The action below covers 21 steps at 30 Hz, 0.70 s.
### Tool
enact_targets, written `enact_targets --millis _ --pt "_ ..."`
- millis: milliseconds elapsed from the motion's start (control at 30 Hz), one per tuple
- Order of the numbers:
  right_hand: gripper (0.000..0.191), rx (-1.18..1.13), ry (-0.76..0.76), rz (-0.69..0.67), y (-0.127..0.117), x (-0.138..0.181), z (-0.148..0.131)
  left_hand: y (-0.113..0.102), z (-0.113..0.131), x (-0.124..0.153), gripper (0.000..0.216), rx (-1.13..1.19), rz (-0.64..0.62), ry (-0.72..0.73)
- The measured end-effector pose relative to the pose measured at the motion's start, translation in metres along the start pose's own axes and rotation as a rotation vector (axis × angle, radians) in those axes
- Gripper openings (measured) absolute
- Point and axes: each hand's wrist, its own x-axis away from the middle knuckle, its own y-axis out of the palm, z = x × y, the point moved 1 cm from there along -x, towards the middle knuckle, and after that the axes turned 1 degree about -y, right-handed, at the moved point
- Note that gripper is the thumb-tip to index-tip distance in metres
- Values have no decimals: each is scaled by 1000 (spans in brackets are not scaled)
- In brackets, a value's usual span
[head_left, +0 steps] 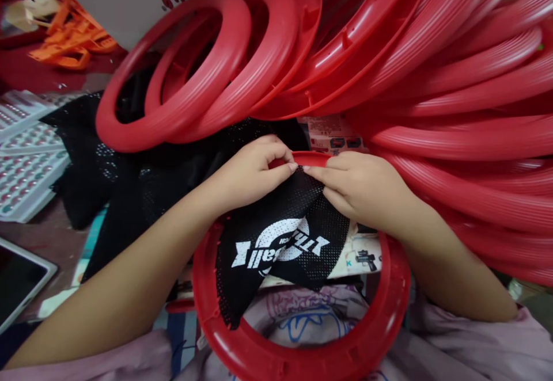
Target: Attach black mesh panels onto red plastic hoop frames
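Observation:
A red plastic ring [395,289] lies in front of me, its hollow inner side facing up, partly over my lap. Black mesh fabric [242,280] with white lettering spans the ring's left and upper part; its lower right edge hangs loose and folded. My left hand [259,168] pinches the fabric's upper edge at the ring's far rim, thumb and index finger together. Close beside it, my right hand [358,188] presses the same edge with its index finger, the other fingers curled over the mesh and rim. The fingertips hide the exact fastening spot.
Many red rings [466,139] are piled behind and to the right, with several more leaning at the back left. More black mesh [142,185] lies left of my hands. Further left are white trays [30,179] of small round pieces, a white-edged tablet [21,280] and orange plastic parts [73,35].

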Motion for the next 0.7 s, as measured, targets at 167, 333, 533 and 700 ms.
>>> enact_targets --millis 167,333,533,700 --pt "38 30 52 -59 -1 -1 -1 3 0 -1 24 -80 24 -2" --pt "37 76 117 -114 -2 -4 -4 6 1 -3 23 -130 53 -2" --pt "36 -48 111 -68 -2 0 0 9 2 0 19 -194 88 43" --pt "28 -311 126 48 -9 6 8 6 1 10 26 -200 50 221"
